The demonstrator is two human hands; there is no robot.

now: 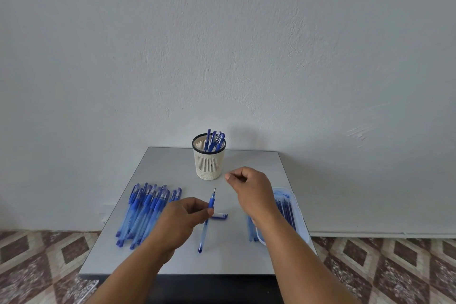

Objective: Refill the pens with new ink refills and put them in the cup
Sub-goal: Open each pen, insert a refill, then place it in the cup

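A pile of capped blue pens (145,212) is observed on the left part of the grey table (256,163), laid roughly parallel with their caps toward the far edge. Part of the pile's near right side is covered by the left forearm.

The left hand (182,219) is held above the table just right of the pile. Its fingers are curled round an uncapped pen (208,219), which is gripped at about mid-barrel between thumb and fingertips. The pen is carried nearly upright in the view, metal tip pointed away toward the cup, rear end toward the near edge. Whether its rear end touches the table cannot be determined.

A loose pen cap (220,216) is noted lying on the table, just right of the held pen and beside the left thumb.

A cream slotted cup (209,163) with a dark rim stands upright near the far edge, centrally placed. Several capped blue pens (214,140) are stood in it, leaning to its right side.

The right hand (249,187) is raised right of the cup, apart from it. Its fingers are curled with thumb and forefinger brought together; whether anything is pinched between them cannot be determined.

A clear plastic tray (299,217) is placed at the right edge of the table, partly hidden by the right forearm. Dark blue refills (286,210) are seen lying lengthwise in it.
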